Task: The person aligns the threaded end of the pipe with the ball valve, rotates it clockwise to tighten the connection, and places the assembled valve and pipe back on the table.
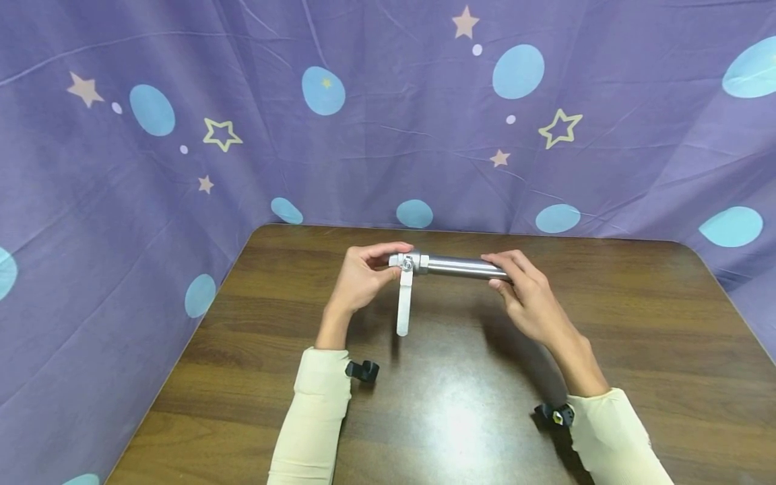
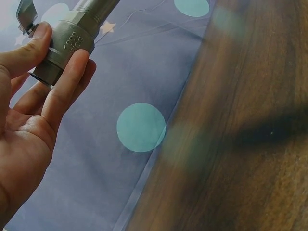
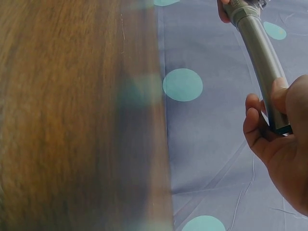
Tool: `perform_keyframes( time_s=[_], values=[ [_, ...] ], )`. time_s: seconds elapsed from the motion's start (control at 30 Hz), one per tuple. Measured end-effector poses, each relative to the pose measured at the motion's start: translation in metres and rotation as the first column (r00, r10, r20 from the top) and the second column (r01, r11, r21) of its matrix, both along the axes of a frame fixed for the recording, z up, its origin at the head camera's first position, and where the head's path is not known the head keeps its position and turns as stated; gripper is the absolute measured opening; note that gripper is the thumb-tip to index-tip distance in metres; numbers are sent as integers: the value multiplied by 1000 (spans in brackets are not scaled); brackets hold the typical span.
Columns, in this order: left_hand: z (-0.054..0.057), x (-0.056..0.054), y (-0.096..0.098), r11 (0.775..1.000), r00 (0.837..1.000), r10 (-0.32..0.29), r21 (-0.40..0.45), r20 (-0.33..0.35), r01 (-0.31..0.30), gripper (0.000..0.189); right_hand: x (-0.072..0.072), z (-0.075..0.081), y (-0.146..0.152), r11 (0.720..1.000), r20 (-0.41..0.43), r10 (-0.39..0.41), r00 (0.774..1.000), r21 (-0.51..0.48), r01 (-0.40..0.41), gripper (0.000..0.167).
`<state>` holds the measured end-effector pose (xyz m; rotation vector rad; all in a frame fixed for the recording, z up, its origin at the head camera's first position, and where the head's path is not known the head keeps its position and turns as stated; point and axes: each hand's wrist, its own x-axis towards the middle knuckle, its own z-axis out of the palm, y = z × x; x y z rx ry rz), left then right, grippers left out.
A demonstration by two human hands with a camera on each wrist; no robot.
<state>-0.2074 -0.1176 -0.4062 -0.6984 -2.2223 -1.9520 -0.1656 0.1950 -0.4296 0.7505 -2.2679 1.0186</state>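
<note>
A metal ball valve with a long pale lever handle is joined end to end with a straight metal pipe. Both are held up above the table. My left hand grips the valve body at its free end, thumb on the near side. In the left wrist view, raised lettering shows on the valve body, and the fingers lie along its underside. My right hand holds the pipe near its far right end. The right wrist view shows thumb and fingers round the pipe.
Below is a brown wooden table with a bright glare spot. A purple curtain with stars and blue dots hangs behind and at the sides. A black wrist mount sits on the left sleeve, another wrist mount on the right.
</note>
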Motion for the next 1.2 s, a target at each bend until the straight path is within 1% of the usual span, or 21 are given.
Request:
perform_keyframes(
  time_s=[0.23,0.33,0.47,0.73,0.83,0.93,1.1,1.2],
  values=[
    [0,1,0,1000,1000,-3,-1,-2,3,39,1,-2,1,1000,40,-6,999,22,5,46],
    [0,1,1,1000,1000,-6,0,6,6,40,1,-2,1,1000,57,6,998,26,-7,51],
    [0,1,2,1000,1000,-8,3,12,7,40,1,-2,0,999,55,35,998,22,-36,58],
    [1,2,2,1000,1000,-3,5,16,3,40,0,-1,-2,998,-5,57,998,8,-57,69],
    [1,1,2,1000,1000,-3,4,11,3,39,-1,-1,-2,997,-27,75,997,0,-75,70],
    [1,1,2,1000,1000,-1,3,9,1,39,-2,-1,-2,997,-53,70,996,10,-70,71],
    [0,0,1,1000,1000,-1,3,6,1,39,-2,-1,-2,999,-91,32,995,29,-29,66],
    [0,0,1,1000,1000,-4,3,4,4,38,-2,-1,-3,1000,-89,19,996,20,-17,61]
  ],
)
